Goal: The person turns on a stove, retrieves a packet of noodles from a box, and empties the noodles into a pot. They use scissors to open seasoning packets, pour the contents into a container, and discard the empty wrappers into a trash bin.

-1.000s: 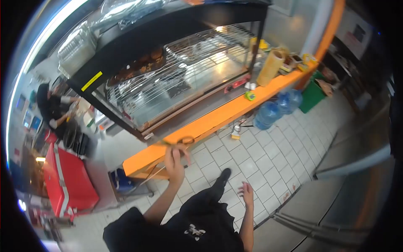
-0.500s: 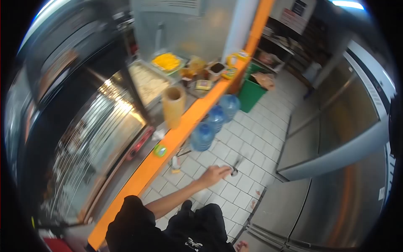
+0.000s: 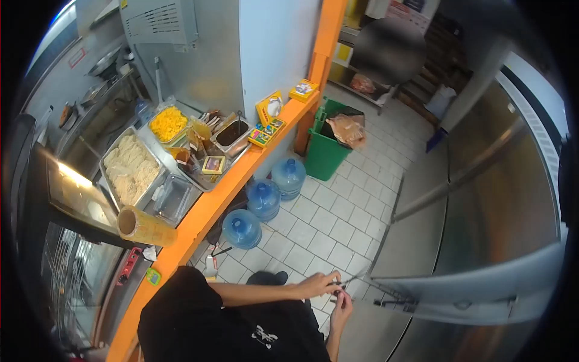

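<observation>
In front of my black shirt, my left hand (image 3: 318,286) is closed on a pair of dark-handled scissors (image 3: 341,285). Their thin blades point up and to the right, over the floor tiles, and look slightly blurred. From below, my right hand (image 3: 342,311) meets them, its fingertips pinched at the handle end. My fingers partly cover the handles.
An orange-edged counter (image 3: 199,226) runs along my left, with a wrap roll (image 3: 145,226), a tray of breading (image 3: 129,169) and yellow food (image 3: 169,123). Blue water jugs (image 3: 241,229) and a green bin (image 3: 325,151) stand on the floor. Steel fridges (image 3: 482,205) line the right.
My right hand has come up from the bottom edge to meet the scissors in my left hand. The camera view has turned, bringing more of the counter into sight.
</observation>
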Available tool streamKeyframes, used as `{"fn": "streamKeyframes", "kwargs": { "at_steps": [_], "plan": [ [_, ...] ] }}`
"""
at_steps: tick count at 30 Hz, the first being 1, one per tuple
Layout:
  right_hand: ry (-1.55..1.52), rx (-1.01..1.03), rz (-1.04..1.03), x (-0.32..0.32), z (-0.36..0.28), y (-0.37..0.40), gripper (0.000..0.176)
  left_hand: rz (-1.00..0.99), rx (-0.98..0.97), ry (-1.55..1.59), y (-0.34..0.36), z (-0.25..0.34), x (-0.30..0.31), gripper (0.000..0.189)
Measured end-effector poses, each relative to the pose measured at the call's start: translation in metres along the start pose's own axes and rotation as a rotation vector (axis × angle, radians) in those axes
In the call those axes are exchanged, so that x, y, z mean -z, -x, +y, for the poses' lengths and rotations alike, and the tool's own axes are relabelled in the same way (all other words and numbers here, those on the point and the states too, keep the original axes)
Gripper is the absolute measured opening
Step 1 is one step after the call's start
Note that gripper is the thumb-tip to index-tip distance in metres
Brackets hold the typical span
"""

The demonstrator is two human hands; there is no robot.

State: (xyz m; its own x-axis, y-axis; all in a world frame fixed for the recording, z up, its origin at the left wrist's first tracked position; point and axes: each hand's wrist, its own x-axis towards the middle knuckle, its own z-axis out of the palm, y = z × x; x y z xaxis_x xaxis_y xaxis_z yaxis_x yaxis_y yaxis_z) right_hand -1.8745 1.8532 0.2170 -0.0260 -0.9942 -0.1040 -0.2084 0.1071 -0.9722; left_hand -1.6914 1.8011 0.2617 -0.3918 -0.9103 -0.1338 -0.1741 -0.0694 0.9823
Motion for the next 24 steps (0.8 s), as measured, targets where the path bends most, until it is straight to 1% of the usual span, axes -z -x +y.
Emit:
{"fn": "streamKeyframes", "kwargs": {
  "at_steps": [1, 2, 4, 5, 6, 8, 11, 12, 13, 14, 15, 16, 17, 19, 20, 21, 22, 23, 24],
  "plan": [
    [-0.126, -0.070, -0.059, -0.002, -0.005, -0.034, 0.028, 0.025, -0.039, -0.097, -0.025, -0.003, 0.017, 0.038],
    [-0.247, -0.143, -0.121, -0.006, -0.009, -0.072, 0.030, 0.109, -0.146, -0.164, -0.051, -0.005, 0.031, 0.038],
    [-0.440, -0.265, -0.217, -0.017, -0.026, -0.144, 0.031, 0.201, -0.201, -0.202, -0.100, -0.001, 0.061, 0.038],
    [-0.483, -0.254, -0.266, -0.020, -0.019, -0.181, 0.027, 0.228, -0.169, -0.227, -0.126, 0.001, 0.074, 0.037],
    [-0.527, -0.241, -0.315, -0.023, -0.012, -0.219, 0.024, 0.193, -0.056, -0.265, -0.150, 0.011, 0.091, 0.038],
    [-0.599, -0.236, -0.291, -0.040, -0.019, -0.290, 0.019, 0.248, -0.128, -0.076, -0.214, -0.006, 0.104, 0.039],
    [-0.630, -0.271, -0.205, -0.029, -0.006, -0.398, 0.014, 0.267, -0.218, -0.351, -0.314, -0.006, 0.133, 0.041],
    [-0.646, -0.271, -0.146, -0.022, -0.002, -0.437, 0.012, 0.246, -0.152, -0.318, -0.348, -0.008, 0.140, 0.044],
    [-0.516, -0.361, -0.099, -0.003, 0.012, -0.477, 0.015, 0.284, -0.133, -0.293, -0.382, -0.011, 0.148, 0.043],
    [-0.459, -0.356, -0.097, 0.019, 0.025, -0.513, 0.017, 0.308, -0.129, -0.264, -0.420, -0.014, 0.156, 0.043],
    [-0.393, -0.358, -0.082, 0.047, 0.040, -0.541, 0.019, 0.292, -0.136, -0.310, -0.458, -0.021, 0.164, 0.038],
    [-0.362, -0.442, -0.028, 0.078, 0.058, -0.566, 0.023, 0.274, -0.139, -0.351, -0.499, -0.030, 0.172, 0.034],
    [-0.277, -0.453, 0.065, 0.109, 0.097, -0.582, 0.029, 0.107, -0.168, -0.378, -0.542, -0.040, 0.178, 0.033],
    [-0.178, -0.689, 0.150, 0.167, 0.146, -0.590, 0.032, -0.209, -0.188, -0.465, -0.619, -0.055, 0.204, 0.036],
    [-0.041, -0.815, 0.178, 0.196, 0.192, -0.595, 0.034, -0.293, -0.189, -0.493, -0.651, -0.037, 0.216, 0.037],
    [0.013, -0.950, 0.202, 0.213, 0.210, -0.597, 0.033, -0.368, -0.183, -0.518, -0.681, -0.013, 0.225, 0.039],
    [0.019, -1.039, 0.219, 0.217, 0.215, -0.608, 0.033, -0.434, -0.176, -0.541, -0.711, 0.006, 0.235, 0.042],
    [0.019, -1.111, 0.220, 0.220, 0.218, -0.623, 0.032, -0.413, -0.259, -0.451, -0.739, 0.008, 0.242, 0.043],
    [0.011, -1.172, 0.214, 0.221, 0.218, -0.639, 0.032, -0.385, -0.241, -0.435, -0.767, 0.000, 0.249, 0.040]
  ]
}}
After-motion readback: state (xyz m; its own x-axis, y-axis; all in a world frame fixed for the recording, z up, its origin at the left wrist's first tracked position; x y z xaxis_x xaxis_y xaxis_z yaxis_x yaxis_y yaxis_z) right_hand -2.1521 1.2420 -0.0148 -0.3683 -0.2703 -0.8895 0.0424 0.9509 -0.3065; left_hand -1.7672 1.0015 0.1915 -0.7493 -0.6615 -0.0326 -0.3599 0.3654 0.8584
